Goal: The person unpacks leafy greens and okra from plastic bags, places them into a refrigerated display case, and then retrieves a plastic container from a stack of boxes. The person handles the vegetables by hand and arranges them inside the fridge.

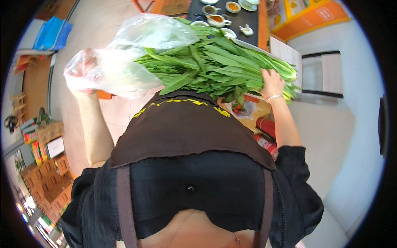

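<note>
A large bundle of leafy greens (211, 62), apparently long-leaf lettuce, stretches sideways just beyond my brown apron (192, 127). Its pale stem ends lie at the right and its leaf tips at the left. My right hand (273, 83) grips the bundle near the stems, with the fingers over the leaves. A clear plastic bag (130, 73) covers the leaf tips. My left hand (87, 65), seen through the plastic, is bunched in the bag at the far left. A pale edge shows beneath the greens; what it belongs to is mostly hidden.
Beyond the greens, a tea table (263, 21) holds cups, a white pitcher (216, 20) of amber liquid and a small white figurine (246, 30). Red fire extinguishers (266, 145) and a small bag (243, 110) with red items sit low at right. Cardboard boxes (46, 183) stand left.
</note>
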Motion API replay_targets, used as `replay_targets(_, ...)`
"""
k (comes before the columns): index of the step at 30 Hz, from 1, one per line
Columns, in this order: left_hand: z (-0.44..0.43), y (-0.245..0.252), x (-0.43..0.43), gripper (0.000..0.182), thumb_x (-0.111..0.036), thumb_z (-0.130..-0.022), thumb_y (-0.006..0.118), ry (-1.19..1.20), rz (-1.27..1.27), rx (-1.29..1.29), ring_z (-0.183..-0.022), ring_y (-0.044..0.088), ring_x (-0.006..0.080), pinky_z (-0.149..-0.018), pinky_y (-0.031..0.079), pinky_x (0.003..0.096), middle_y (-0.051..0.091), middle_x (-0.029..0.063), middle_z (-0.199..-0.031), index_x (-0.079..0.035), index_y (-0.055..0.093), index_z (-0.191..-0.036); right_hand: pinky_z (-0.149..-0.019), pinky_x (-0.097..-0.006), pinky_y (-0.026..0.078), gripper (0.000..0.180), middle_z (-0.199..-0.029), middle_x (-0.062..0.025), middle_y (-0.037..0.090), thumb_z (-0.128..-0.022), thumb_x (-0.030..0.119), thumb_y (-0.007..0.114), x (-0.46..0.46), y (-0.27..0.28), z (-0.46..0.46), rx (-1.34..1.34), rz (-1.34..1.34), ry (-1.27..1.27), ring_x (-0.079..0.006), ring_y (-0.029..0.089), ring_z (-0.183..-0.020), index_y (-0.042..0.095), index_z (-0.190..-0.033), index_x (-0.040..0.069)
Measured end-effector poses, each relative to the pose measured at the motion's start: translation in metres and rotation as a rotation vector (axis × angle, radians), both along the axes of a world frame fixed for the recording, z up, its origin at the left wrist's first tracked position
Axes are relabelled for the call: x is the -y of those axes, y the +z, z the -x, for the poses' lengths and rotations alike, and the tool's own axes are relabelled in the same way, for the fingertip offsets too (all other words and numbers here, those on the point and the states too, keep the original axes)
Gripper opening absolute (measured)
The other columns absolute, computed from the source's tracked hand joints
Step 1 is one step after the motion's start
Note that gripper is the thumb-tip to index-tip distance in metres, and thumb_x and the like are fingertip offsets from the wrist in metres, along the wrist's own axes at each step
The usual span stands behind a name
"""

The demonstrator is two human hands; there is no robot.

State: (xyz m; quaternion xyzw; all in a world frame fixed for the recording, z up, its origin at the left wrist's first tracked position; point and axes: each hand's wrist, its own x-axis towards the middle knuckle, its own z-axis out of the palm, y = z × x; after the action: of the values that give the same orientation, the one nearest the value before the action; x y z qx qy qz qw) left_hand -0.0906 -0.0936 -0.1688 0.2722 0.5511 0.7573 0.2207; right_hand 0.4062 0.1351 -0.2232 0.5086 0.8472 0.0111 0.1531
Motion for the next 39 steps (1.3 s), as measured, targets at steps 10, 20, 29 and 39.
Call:
replay_targets(10, -0.032, 0.028, 0.015, 0.061, -0.041, -0.08, 0.045, -0.476, -0.315, 0.72, -0.059, 0.047, 0.0154, -0.036, 0.034, 0.022, 0.05, 0.0133, -0.09, 0.007, 0.038, -0.117, -0.092, -0.0413, 0.033, 0.071, -0.12, -0.0141, 0.043, -0.054, 0.002, 0.062, 0.006, 0.056, 0.062, -0.375, -0.064, 0.247, -0.0291, 0.041, -0.112, 0.042, -0.122, 0.01)
replay_targets(20, -0.088, 0.064, 0.005, 0.068, -0.051, -0.081, 0.039, -0.84, -0.422, 0.564, -0.068, 0.051, 0.0168, -0.049, 0.042, 0.023, 0.054, 0.0125, -0.091, 0.006, 0.041, -0.118, -0.088, -0.0406, 0.033, 0.06, -0.118, -0.0131, 0.046, -0.058, 0.017, 0.067, 0.109, 0.007, 0.289, -1.056, 0.017, 0.983, -0.027, 0.047, -0.104, 0.048, -0.114, 0.006)
replay_targets(29, -0.019, 0.062, 0.018, 0.066, -0.048, -0.081, 0.036, -0.761, -0.487, 0.336, -0.121, 0.034, 0.0322, -0.096, 0.034, 0.0477, 0.032, 0.0197, -0.132, -0.003, 0.03, -0.13, -0.074, -0.034, 0.044, 0.053, -0.092, -0.0069, 0.058, -0.052, 0.014, 0.076, 0.067, 0.051, 0.253, -1.301, 0.367, 0.974, -0.0252, 0.056, -0.084, 0.053, -0.1, 0.011)
replay_targets(39, -0.024, -0.08, -0.022, 0.077, -0.01, -0.065, 0.068, -0.354, 0.703, -0.748, -0.119, 0.036, 0.0257, -0.096, 0.031, 0.0306, 0.037, 0.0155, -0.126, -0.002, 0.029, -0.13, -0.074, -0.0376, 0.049, 0.038, -0.091, -0.0119, 0.058, -0.067, -0.006, 0.064, -0.026, 0.178, 0.063, -2.272, 0.107, 0.077, -0.0234, 0.058, -0.081, 0.051, -0.102, 0.0)
